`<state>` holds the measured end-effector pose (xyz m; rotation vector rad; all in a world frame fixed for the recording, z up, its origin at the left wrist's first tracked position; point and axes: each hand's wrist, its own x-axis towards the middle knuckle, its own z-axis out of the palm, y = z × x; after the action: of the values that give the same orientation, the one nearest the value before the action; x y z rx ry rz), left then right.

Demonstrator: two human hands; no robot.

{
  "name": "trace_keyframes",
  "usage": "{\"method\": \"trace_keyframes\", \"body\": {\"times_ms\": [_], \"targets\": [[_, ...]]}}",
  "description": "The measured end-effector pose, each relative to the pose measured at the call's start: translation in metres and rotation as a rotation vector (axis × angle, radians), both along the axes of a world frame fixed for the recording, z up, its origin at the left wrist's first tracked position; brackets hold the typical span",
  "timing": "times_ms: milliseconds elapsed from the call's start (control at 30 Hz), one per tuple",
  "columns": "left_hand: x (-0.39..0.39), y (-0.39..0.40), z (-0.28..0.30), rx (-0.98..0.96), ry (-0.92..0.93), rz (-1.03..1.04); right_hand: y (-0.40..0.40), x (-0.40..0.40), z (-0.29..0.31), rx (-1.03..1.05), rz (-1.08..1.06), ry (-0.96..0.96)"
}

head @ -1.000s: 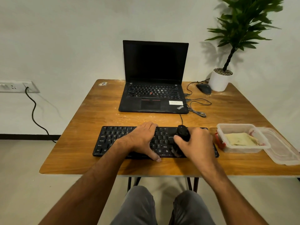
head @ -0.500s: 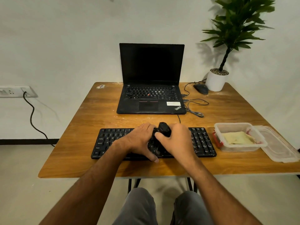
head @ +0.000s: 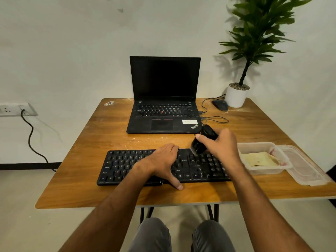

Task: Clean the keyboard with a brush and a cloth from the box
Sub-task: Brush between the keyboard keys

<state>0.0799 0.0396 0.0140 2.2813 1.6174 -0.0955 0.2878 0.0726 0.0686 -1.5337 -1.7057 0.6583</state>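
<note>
Your left hand (head: 163, 160) lies spread flat on the keyboard (head: 127, 166), thumb hooked over its near edge, likely to pin it. Your right hand (head: 221, 145) grips the black brush (head: 201, 142), bristles on the keys at two o'clock. The keyboard is black, its keys dust-flecked. The yellow cloth (head: 259, 159) waits in the box (head: 254, 146), at three o'clock.

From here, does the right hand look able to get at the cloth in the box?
Probably yes: the box is open beside the right hand, the cloth uncovered. But that hand grips the brush.
</note>
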Motion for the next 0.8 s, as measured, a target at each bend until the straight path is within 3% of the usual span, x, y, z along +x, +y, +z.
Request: {"method": "trace_keyframes", "body": {"times_ms": [267,400,533,800], "targets": [[0.003,0.005,-0.003,0.026,0.018,0.013,0.019,-0.051,-0.017,0.066,0.003,-0.184],[0.002,0.006,-0.005,0.024,-0.003,0.013,0.029,-0.029,-0.018,-0.011,-0.079,-0.236],[0.002,0.007,-0.006,0.035,0.001,0.005,0.033,-0.001,-0.004,0.036,-0.149,-0.337],[0.006,0.006,-0.001,0.043,0.041,-0.002,0.012,-0.053,-0.01,0.084,0.031,-0.312]]}}
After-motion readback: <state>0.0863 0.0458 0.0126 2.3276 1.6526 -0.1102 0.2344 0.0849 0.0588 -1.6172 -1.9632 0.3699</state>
